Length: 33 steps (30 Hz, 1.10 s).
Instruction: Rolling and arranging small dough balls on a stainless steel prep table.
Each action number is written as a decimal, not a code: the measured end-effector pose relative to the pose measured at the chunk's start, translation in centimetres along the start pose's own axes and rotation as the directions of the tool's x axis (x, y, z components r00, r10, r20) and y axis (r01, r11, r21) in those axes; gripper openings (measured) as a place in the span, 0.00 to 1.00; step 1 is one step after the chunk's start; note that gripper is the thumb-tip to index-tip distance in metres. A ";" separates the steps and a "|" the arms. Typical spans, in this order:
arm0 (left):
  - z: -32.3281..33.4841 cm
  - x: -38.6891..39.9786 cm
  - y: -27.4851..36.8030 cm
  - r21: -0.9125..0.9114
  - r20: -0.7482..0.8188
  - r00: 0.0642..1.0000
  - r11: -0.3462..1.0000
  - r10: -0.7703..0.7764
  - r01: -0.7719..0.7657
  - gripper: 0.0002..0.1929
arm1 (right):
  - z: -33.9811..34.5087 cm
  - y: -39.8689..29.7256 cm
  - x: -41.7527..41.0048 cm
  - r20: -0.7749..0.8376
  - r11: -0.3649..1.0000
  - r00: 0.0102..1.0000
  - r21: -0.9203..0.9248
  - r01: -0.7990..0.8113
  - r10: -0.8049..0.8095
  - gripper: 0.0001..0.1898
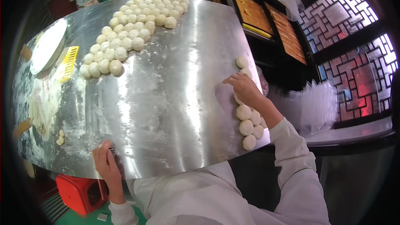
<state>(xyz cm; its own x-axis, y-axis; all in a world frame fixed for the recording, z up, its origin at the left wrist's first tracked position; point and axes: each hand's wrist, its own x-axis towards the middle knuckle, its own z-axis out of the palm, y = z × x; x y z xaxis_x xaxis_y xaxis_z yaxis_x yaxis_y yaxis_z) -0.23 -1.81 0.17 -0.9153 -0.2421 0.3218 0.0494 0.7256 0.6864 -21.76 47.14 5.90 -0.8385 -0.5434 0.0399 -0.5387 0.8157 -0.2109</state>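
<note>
My right hand (245, 89) is palm down over a row of dough balls (243, 112) along the table's right edge. It covers part of the row, and whether its curled fingers grip a ball is hidden. My left hand (105, 159) rests at the near edge of the stainless steel table (162, 106), fingers slightly bent, with nothing visible in it. Small dough bits (61, 137) lie to the left of this hand. Farther back, a large batch of floured dough balls (126, 43) stands in close rows.
On the floury left side are a white basin (49, 47), a yellow slotted plastic piece (69, 63) and a floury bag or dough mass (40, 112). A red plastic stool (79, 193) stands below. Trays of baked goods (253, 12) and stacked clear plastic containers (318, 106) are at right.
</note>
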 end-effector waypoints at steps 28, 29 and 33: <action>0.1 1.2 1.2 -0.088 -0.041 0.999 0.996 0.003 -0.006 0.11 | 6.7 -14.1 13.0 0.147 0.989 0.982 0.102 0.107 -0.121 0.21; 0.3 1.1 1.2 -0.102 -0.046 0.999 0.995 0.017 -0.022 0.11 | 7.1 -14.9 10.3 0.127 0.962 0.960 0.145 0.232 -0.251 0.23; 0.2 0.9 1.2 -0.085 -0.051 0.998 0.996 0.021 -0.025 0.11 | 6.1 -16.0 5.5 0.071 0.978 0.983 0.136 0.156 -0.167 0.21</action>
<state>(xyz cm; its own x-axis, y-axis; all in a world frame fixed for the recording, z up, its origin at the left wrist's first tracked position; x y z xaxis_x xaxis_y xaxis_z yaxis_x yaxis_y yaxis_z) -1.06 -1.00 1.11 -0.8926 -0.2595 0.3686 0.1058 0.6742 0.7309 -17.29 29.92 3.53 -0.7291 -0.6844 0.0051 -0.6466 0.6862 -0.3333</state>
